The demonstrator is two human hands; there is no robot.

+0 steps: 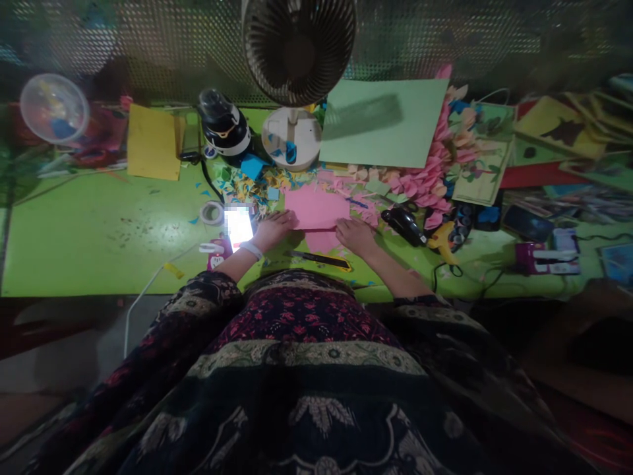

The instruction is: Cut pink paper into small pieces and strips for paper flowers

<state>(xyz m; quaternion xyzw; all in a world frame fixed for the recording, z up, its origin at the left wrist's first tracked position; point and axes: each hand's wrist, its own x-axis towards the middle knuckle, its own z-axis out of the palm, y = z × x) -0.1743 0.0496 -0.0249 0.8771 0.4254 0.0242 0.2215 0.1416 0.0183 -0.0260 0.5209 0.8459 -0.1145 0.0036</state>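
Note:
A pink sheet of paper [316, 210] lies on the green table [99, 231] just in front of me. My left hand [273, 229] rests on its left edge, fingers pressed down on the paper. My right hand [355, 235] presses on its lower right edge in the same way. A smaller pink piece [321, 241] shows between the two hands. A utility knife [321, 259] lies on the table just below my hands.
A lit phone [239, 226] and a tape roll [212, 212] lie left of my hand. A desk fan [297, 59] stands behind, beside a large green sheet [383, 122], a yellow sheet [153, 142] and pink paper petals [435, 171]. A glue gun [440, 239] lies to the right.

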